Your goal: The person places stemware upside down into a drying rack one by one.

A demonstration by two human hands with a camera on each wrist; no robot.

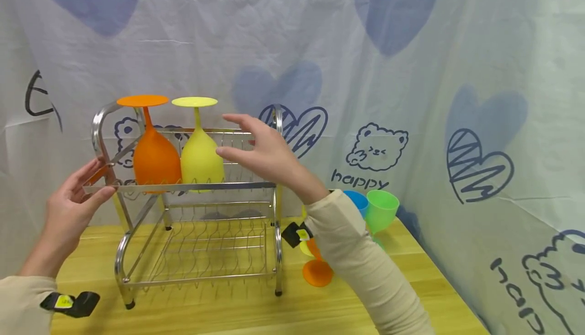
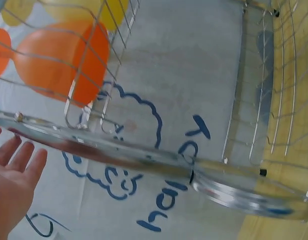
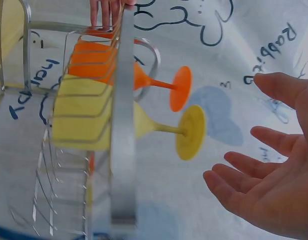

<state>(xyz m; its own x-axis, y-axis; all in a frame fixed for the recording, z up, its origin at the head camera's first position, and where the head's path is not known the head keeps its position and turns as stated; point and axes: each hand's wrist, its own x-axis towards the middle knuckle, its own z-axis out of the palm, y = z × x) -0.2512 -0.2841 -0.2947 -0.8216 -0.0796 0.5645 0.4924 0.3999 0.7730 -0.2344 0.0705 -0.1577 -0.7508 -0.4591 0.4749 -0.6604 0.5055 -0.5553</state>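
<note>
"Where do we find the goblets?"

"We see the orange goblet (image 1: pixel 157 161) and the yellow goblet (image 1: pixel 202 161) upside down, side by side, in the upper tier of the metal rack (image 1: pixel 237 186). The orange one is on the left."

"How do we read the right grip (image 1: pixel 270 153)?"

"Wide, we say: thumb and fingers spread beside the yellow goblet. From the right wrist we see a gap between them and its foot."

"And the left grip (image 1: pixel 67 208)?"

"Wide too. We see its fingers extended against the rack's upper left side, thumb at the front corner. How firmly they press, we cannot tell."

"What else do we spot?"

"On the counter (image 1: pixel 215 317), right of the rack, we make out a blue vessel (image 1: pixel 357 201), a green goblet (image 1: pixel 382 209) and a second orange goblet (image 1: pixel 317 274), all partly behind the right sleeve (image 1: pixel 365 271). Behind everything hangs a curtain (image 1: pixel 210 30) printed with hearts."
</note>
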